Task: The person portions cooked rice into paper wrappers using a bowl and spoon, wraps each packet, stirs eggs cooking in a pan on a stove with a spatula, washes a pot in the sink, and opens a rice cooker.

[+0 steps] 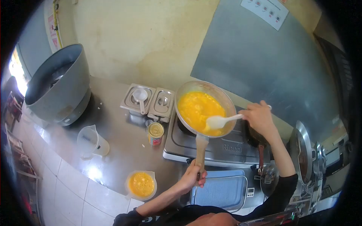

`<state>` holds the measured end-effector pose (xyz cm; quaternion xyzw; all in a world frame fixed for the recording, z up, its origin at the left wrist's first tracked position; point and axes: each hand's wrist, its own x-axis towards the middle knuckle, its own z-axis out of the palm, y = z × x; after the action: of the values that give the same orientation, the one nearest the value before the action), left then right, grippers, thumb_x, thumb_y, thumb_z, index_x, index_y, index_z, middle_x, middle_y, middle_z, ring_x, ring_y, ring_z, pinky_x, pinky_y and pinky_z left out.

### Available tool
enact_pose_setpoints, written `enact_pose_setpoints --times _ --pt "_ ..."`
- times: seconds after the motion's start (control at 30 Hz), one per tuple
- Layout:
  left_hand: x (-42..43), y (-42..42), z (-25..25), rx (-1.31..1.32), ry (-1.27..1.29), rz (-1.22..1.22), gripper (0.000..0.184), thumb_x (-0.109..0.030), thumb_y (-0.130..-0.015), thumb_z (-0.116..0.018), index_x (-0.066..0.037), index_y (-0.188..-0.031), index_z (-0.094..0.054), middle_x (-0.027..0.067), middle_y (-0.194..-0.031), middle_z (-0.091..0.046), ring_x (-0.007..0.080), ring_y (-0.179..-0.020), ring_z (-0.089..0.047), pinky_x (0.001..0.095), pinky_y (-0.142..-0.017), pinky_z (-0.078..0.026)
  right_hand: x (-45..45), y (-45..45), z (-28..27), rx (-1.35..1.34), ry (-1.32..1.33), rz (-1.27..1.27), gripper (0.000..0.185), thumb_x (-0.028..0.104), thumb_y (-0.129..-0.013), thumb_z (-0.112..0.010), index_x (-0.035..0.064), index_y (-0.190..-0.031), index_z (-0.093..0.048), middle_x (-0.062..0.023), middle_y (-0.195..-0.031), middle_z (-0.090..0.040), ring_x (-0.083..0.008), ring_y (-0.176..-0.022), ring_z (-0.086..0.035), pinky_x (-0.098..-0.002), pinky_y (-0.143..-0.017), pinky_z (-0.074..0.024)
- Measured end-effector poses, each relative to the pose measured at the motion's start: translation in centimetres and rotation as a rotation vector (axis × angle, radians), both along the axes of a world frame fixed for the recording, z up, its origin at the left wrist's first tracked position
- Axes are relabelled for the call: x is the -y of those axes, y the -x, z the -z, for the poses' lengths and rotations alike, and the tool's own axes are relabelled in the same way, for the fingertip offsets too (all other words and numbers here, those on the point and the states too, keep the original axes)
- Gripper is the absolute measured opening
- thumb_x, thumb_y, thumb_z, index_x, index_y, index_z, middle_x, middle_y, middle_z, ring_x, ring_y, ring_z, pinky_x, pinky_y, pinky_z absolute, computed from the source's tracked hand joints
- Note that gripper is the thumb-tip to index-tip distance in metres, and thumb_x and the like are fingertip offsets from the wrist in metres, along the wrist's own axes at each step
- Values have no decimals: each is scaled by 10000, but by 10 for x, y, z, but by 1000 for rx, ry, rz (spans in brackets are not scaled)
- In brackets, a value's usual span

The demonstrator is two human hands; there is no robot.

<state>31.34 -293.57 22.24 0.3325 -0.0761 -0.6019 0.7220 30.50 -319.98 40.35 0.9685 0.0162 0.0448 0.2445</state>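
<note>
My left hand [193, 176] is wrapped round the handle of a frying pan [202, 145], which sits over the left burner of a gas stove [230, 150]. Yellow beaten egg [198, 107] covers the pan's bottom, with some thicker lumps in it. In my right hand [258, 117] is a white spatula [220, 121], its blade dipped into the egg near the pan's right side. A jug of beaten egg [142, 184] stands on the counter, left of my left hand.
Two lidded steel containers [162, 101], a small can [155, 133] and a clear measuring jug [90, 141] stand left of the stove. A large grey cooker [62, 90] is farther left. A blue tray [218, 188] lies in front; a second pan [256, 135] sits on the right burner.
</note>
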Motion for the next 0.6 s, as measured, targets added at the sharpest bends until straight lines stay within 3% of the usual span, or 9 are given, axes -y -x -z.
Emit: enact_pose_setpoints --times 0.03,0.17,0.27,0.33,0.47,0.5,0.57,0.6 --pt "0 3 5 0 -2 11 277 -319 -954 -285 -153 -1176 -271 62 -757 -451 135 -504 -421 310 -478 -435 -1 8 -3 -7 45 214 153 241 -757 -640 190 -893 -688 -18 -789 -583 -178 -733 -588 -343 -693 -365" --pt "-2 3 0 58 -31 27 272 -313 -974 -276 -123 -1167 -261 56 -779 -454 121 -551 -448 310 -554 -467 57 3 48 191 181 326 117 252 -766 -639 188 -858 -674 -62 -775 -589 -227 -676 -616 -398 -684 -428" --pt "-3 3 6 88 -6 58 312 -317 -974 -279 -123 -1213 -226 66 -761 -450 129 -534 -446 309 -528 -467 95 -33 83 254 138 435 129 265 -776 -625 203 -876 -679 -69 -781 -594 -251 -696 -624 -413 -660 -452" --pt "-5 0 5 100 -4 68 317 -318 -974 -279 -125 -1219 -219 64 -757 -448 128 -532 -445 306 -516 -465 111 -67 101 280 -40 410 179 295 -776 -620 211 -921 -683 -70 -809 -599 -256 -711 -624 -422 -676 -448" --pt "-8 -7 3 79 8 114 329 -324 -977 -286 -129 -1232 -215 58 -743 -437 123 -529 -444 280 -477 -449 119 -145 130 336 -327 73 240 246 -779 -632 201 -1011 -675 -62 -821 -566 -229 -818 -562 -394 -755 -392" --pt "-10 -9 3 59 23 140 332 -326 -978 -288 -130 -1236 -216 55 -737 -434 123 -527 -444 272 -469 -444 114 -159 130 341 -343 74 240 246 -779 -632 201 -1011 -675 -62 -821 -566 -229 -818 -562 -394 -755 -392" --pt "-13 -17 -4 66 7 165 340 -327 -979 -288 -133 -1245 -205 55 -731 -434 125 -525 -446 270 -465 -444 101 -173 127 196 -565 -298 216 215 -755 -651 190 -966 -688 -41 -772 -547 -205 -803 -530 -362 -757 -343" --pt "-15 -21 -6 67 10 187 348 -328 -979 -288 -136 -1254 -195 55 -725 -435 128 -523 -448 267 -461 -443 96 -170 123 199 -584 -296 216 215 -755 -651 190 -966 -688 -41 -772 -547 -205 -803 -530 -362 -757 -343"
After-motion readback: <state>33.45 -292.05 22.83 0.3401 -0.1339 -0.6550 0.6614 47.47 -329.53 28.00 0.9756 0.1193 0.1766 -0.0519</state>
